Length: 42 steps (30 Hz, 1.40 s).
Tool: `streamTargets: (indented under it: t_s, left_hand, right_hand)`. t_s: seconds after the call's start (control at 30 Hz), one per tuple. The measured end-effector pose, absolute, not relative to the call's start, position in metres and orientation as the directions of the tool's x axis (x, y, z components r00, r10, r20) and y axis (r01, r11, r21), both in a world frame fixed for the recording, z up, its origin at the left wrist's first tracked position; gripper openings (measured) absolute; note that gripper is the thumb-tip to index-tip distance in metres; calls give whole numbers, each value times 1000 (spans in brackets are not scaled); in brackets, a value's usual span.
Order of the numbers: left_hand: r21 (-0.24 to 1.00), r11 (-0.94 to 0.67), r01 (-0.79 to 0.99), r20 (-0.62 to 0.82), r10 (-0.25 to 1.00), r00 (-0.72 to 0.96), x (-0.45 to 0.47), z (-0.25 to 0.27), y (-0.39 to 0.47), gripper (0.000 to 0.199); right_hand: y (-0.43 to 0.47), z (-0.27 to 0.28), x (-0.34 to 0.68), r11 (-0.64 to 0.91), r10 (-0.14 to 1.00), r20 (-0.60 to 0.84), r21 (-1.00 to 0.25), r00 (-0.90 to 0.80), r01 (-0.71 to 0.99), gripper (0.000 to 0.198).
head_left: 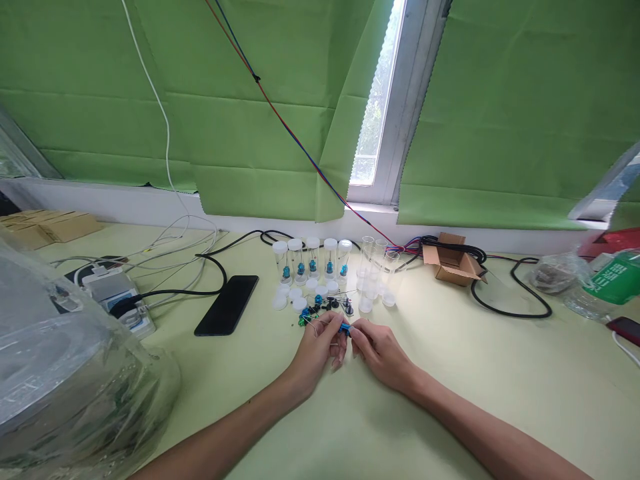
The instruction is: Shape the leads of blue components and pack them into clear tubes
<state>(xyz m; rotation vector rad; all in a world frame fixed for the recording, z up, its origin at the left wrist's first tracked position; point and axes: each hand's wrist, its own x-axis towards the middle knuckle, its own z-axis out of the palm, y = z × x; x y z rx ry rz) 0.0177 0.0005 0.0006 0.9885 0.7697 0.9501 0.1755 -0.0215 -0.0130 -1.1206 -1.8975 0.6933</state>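
Note:
Between my two hands is a small blue part [345,327] with a thin wire or pin beside it; its exact kind is too small to make out. My left hand [316,347] pinches its left end, fingers curled underneath. The fingertips of my right hand [381,348] close on its right end. Just beyond my hands lie loose small blue, black and green parts [320,308] and several white caps [299,305]. Behind them stands a row of capped clear tubes [313,257], each with a blue piece inside. Uncapped clear tubes [369,283] stand to the right.
A black phone [227,305] lies left of the tubes, near a power strip [120,303] with cables. Plastic-wrapped bulk [85,373] fills the left front. At the right are an open cardboard box [450,263], black cable [510,313] and a green-labelled bottle [610,283].

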Motion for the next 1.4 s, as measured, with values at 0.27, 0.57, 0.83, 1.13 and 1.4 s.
streamTargets:
  t_s: [0.27,0.57,0.83,1.13,1.4]
  left_hand:
    - [905,262,-334,-120,913,391,17,-1,2,34]
    - [909,256,-328,-113,911,398,17,-3,2,33]
    - [918,238,-317,-100,913,396,18,-1,1,32]
    - [930,219,-295,-83,907,412,17,-3,1,33]
    - [892,271,-361,-118,913,392,16,1,3,31]
  right_hand:
    - [-22,-14,174,443,895,367,-797,-252,410,13]
    - [-22,-13,175,440,895,356,-796,-268,416,10]
    - [-22,-13,176,448,892,356,-786,-280,427,20]
    - [-20,-14,176,456,888,358,-768,-290,449,34]
    - [-22,-15,175,415,907,344,-825,-242,385,14]
